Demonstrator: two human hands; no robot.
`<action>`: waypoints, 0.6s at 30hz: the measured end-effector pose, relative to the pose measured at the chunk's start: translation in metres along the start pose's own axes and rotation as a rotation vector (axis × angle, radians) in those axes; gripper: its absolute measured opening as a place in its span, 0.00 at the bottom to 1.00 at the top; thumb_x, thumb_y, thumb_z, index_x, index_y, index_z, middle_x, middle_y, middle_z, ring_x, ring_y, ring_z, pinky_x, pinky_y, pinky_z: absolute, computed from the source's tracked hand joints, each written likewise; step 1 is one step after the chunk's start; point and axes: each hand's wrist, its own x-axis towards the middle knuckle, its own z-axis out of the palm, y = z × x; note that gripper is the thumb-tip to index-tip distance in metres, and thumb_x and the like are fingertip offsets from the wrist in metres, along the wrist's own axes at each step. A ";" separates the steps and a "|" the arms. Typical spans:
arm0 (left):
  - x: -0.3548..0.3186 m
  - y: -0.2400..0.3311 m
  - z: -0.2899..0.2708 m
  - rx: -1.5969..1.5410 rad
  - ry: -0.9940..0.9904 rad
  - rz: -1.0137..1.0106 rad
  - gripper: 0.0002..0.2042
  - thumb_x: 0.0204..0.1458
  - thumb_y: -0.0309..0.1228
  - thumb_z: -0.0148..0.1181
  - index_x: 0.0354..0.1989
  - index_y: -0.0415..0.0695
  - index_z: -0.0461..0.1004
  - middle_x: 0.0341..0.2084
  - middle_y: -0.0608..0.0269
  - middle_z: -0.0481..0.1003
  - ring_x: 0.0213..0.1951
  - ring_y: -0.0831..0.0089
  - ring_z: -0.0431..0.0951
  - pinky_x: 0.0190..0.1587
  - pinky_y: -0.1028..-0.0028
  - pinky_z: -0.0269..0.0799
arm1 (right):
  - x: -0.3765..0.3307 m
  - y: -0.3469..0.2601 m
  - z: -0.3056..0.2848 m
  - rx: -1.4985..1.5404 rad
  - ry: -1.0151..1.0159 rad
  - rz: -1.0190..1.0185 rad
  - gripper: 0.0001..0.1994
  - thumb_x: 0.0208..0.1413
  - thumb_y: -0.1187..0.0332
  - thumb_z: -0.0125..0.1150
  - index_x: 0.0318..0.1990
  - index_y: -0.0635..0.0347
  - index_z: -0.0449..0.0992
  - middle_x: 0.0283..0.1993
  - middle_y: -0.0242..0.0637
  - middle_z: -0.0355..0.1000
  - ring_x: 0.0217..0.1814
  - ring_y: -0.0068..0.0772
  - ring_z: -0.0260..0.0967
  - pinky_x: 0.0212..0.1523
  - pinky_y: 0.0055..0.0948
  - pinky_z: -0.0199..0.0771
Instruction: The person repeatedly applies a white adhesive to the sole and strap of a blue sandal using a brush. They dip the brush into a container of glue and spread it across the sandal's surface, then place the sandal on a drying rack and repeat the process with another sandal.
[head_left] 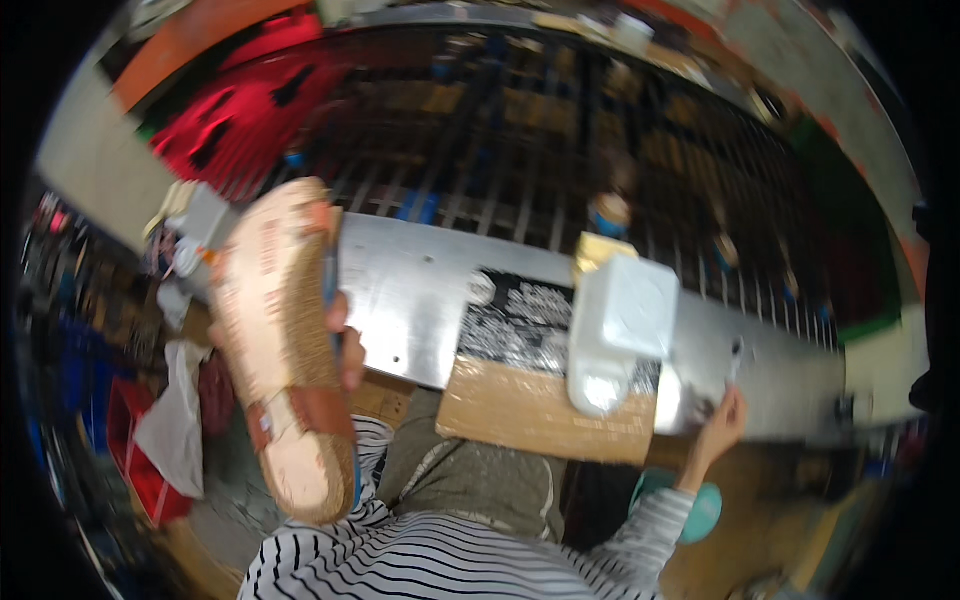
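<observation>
My left hand (343,338) grips a cork-soled sandal (283,340) with its pale pink sole turned up and a brown strap near the heel; only my fingers show at its right edge. My right hand (722,412) is stretched out to the right and pinches a thin brush or tool (733,362) just above the shiny metal bench plate (410,290). Between the hands stands a white plastic container (615,325) on a piece of brown cardboard (530,410). The picture is blurred by motion.
A black metal grate (560,130) lies beyond the bench plate, with small blue-topped pots (608,212) on it. Red material (240,110) sits at the upper left. A white plastic bag (175,420) and red crate (135,450) are at my lower left.
</observation>
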 end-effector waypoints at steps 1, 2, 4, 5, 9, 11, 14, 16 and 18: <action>-0.012 0.005 -0.001 0.047 0.002 -0.027 0.19 0.65 0.47 0.51 0.56 0.50 0.59 0.38 0.42 0.75 0.41 0.48 0.75 0.47 0.54 0.74 | -0.007 -0.011 -0.004 -0.054 -0.053 -0.186 0.09 0.62 0.71 0.61 0.43 0.69 0.81 0.38 0.34 0.73 0.42 0.23 0.68 0.42 0.24 0.69; -0.019 0.006 -0.002 0.083 -0.009 -0.012 0.18 0.66 0.44 0.51 0.56 0.49 0.59 0.38 0.42 0.75 0.39 0.49 0.76 0.43 0.56 0.74 | -0.015 -0.025 -0.008 -0.116 -0.118 -0.359 0.08 0.61 0.72 0.62 0.43 0.68 0.81 0.37 0.34 0.73 0.42 0.24 0.67 0.42 0.25 0.69; -0.021 0.002 0.004 0.054 -0.024 0.078 0.17 0.66 0.39 0.51 0.56 0.44 0.59 0.40 0.45 0.73 0.36 0.51 0.77 0.38 0.57 0.77 | -0.037 -0.057 -0.013 -0.254 -0.284 -0.546 0.09 0.53 0.72 0.68 0.41 0.60 0.83 0.38 0.34 0.72 0.41 0.26 0.67 0.45 0.28 0.66; -0.015 -0.003 0.011 -0.010 -0.032 0.154 0.17 0.66 0.36 0.51 0.56 0.41 0.59 0.41 0.47 0.72 0.36 0.51 0.78 0.35 0.57 0.78 | -0.048 -0.075 -0.015 -0.366 -0.335 -0.683 0.09 0.49 0.70 0.70 0.40 0.56 0.84 0.38 0.32 0.72 0.40 0.28 0.67 0.47 0.30 0.64; 0.044 -0.033 0.043 -0.155 -0.044 0.305 0.15 0.64 0.33 0.54 0.52 0.35 0.62 0.43 0.48 0.69 0.34 0.53 0.78 0.26 0.63 0.79 | -0.086 -0.112 0.011 -0.678 -0.405 -0.954 0.11 0.44 0.64 0.74 0.37 0.45 0.85 0.40 0.26 0.72 0.39 0.27 0.67 0.50 0.34 0.57; 0.065 -0.043 0.049 -0.135 -0.257 0.093 0.27 0.63 0.36 0.55 0.61 0.31 0.51 0.44 0.48 0.66 0.30 0.58 0.76 0.27 0.68 0.75 | -0.095 -0.117 0.020 -0.726 -0.456 -0.942 0.11 0.43 0.65 0.74 0.37 0.44 0.85 0.40 0.26 0.72 0.38 0.26 0.66 0.50 0.34 0.55; 0.055 -0.048 0.059 -0.023 0.126 0.156 0.35 0.62 0.42 0.57 0.64 0.30 0.47 0.47 0.49 0.63 0.31 0.61 0.74 0.34 0.69 0.72 | -0.101 -0.116 0.022 -0.590 -0.344 -0.938 0.12 0.42 0.65 0.75 0.38 0.44 0.84 0.40 0.26 0.72 0.38 0.26 0.66 0.49 0.34 0.55; 0.033 -0.039 0.060 0.097 0.293 0.110 0.44 0.53 0.52 0.65 0.65 0.34 0.48 0.49 0.52 0.61 0.33 0.61 0.73 0.39 0.66 0.67 | -0.101 -0.115 0.021 -0.672 -0.366 -0.919 0.12 0.41 0.65 0.75 0.37 0.44 0.84 0.40 0.25 0.71 0.38 0.26 0.66 0.49 0.34 0.54; 0.019 -0.020 0.054 0.146 0.170 0.043 0.44 0.51 0.53 0.67 0.63 0.34 0.50 0.47 0.54 0.63 0.32 0.61 0.73 0.37 0.66 0.68 | -0.100 -0.115 0.021 -0.753 -0.440 -0.887 0.12 0.41 0.65 0.76 0.37 0.44 0.85 0.40 0.25 0.71 0.38 0.25 0.65 0.49 0.34 0.54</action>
